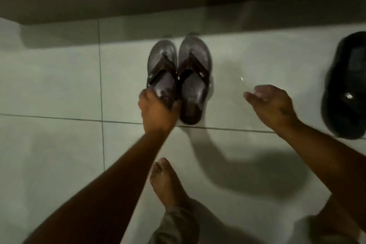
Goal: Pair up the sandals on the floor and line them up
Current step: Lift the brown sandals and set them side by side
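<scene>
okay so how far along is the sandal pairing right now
Done: two brown sandals, left sandal and right sandal, sit side by side, toes toward the wall. In hand: the left hand grips the left sandal's heel; the right hand is open and empty. Left: the black sandal at the right edge, unpaired in view.

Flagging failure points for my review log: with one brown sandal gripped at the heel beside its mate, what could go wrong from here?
1. The left hand grips the left brown sandal only at the heel, so nudging it may skew the toes against the right brown sandal.
2. The black sandal lies apart at the frame's edge, no mate visible; it could stay unpaired.
3. The right hand hovers open, empty.
</scene>
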